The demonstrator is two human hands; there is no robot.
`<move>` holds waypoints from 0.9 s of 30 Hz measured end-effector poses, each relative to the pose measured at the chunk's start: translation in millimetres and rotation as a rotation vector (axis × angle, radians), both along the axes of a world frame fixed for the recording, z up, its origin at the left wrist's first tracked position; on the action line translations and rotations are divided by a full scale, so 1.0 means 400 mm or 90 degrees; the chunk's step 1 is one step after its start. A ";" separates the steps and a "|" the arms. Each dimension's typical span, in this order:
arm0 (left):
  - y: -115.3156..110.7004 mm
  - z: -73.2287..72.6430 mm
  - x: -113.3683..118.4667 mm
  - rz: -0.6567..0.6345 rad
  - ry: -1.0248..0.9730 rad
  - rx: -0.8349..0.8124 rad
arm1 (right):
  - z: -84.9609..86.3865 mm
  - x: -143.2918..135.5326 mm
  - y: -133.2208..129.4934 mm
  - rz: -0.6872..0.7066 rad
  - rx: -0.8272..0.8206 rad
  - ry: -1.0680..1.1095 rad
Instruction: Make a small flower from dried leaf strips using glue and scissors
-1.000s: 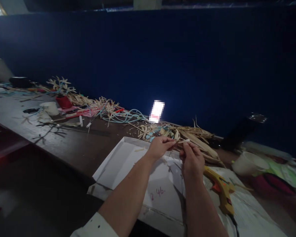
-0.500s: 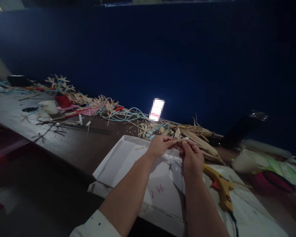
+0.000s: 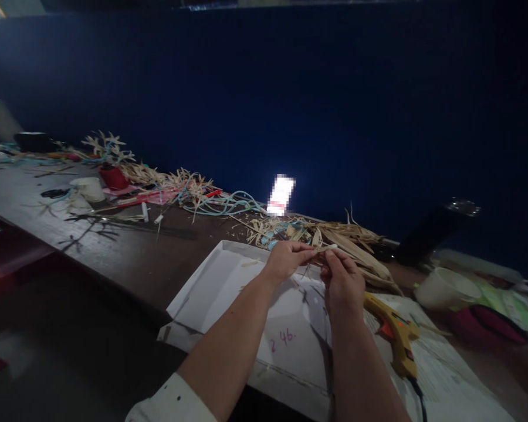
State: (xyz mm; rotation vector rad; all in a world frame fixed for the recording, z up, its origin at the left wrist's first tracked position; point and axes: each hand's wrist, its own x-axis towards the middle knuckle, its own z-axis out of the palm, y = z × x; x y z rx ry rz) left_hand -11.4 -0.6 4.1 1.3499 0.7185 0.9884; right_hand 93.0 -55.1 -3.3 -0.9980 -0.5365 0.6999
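Note:
My left hand point(image 3: 287, 259) and my right hand point(image 3: 344, 278) meet above the far edge of a white box lid point(image 3: 229, 281). Both are closed in a pinch on a small pale strip point(image 3: 328, 248), which looks like dried husk; thin stalks hang below it. The strip spans the gap between my fingertips, and its pale end shows above the right thumb. Behind my hands lies a heap of dried husk leaves point(image 3: 356, 249). Right of my right forearm rests a yellow glue gun point(image 3: 398, 334) with an orange trigger, on printed paper.
A lit, blurred-out screen point(image 3: 281, 195) leans at the back by the blue partition point(image 3: 246, 105). Left along the table are blue cords point(image 3: 229, 203), husk flowers point(image 3: 108, 146) and a white cup point(image 3: 88, 190). Another cup point(image 3: 446, 288) and a magenta round item point(image 3: 486, 324) stand right.
Almost nothing differs. Both hands keep their pinch on the pale strip, with only a slight shift of the fingers and of the whole view.

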 end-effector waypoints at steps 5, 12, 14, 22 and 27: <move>-0.003 0.002 0.002 0.006 -0.023 -0.017 | -0.007 0.005 0.003 0.009 -0.010 0.010; -0.008 0.002 0.002 -0.011 -0.060 -0.045 | -0.010 0.009 0.006 0.012 -0.023 0.020; -0.008 0.003 0.002 -0.014 -0.057 -0.044 | -0.009 0.009 0.005 0.015 -0.018 0.031; -0.007 0.003 0.001 -0.009 -0.035 -0.033 | -0.011 0.010 0.004 0.038 0.012 0.062; -0.002 0.000 0.004 -0.006 -0.045 -0.050 | -0.012 0.010 0.004 0.055 0.014 0.061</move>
